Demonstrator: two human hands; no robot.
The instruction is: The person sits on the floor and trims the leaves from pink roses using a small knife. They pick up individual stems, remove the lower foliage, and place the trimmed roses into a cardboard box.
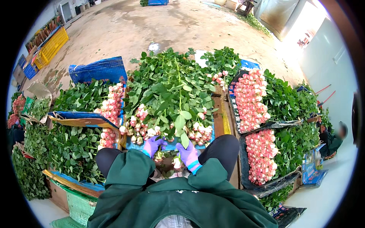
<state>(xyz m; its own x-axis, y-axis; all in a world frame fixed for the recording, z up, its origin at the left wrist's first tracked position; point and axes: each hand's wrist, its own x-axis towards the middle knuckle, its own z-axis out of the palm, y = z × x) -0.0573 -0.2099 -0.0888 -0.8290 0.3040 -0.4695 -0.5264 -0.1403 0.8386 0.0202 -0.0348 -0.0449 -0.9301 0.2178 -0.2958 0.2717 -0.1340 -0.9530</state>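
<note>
My left hand (154, 146), in a purple glove, is closed around rose stems just below the near edge of the rose pile, with a pale rose bloom (158, 156) under it. My right hand (188, 155), gloved in purple and pink, grips a rose near its head; the white-and-pink bloom (177, 162) hangs below the fingers and the leafy stem (180, 85) reaches away over the pile. In front of me lies a large heap of cut roses (168, 82), leaves away and pink-white blooms towards me, on a blue sheet (170, 146).
Stacked roses fill cardboard-lined bays at left (74, 154) and right (251, 99). A blue board (98, 69) stands at back left. A yellow crate (53, 47) is on the far floor. Two people sit at the outer edges, one at right (336, 144).
</note>
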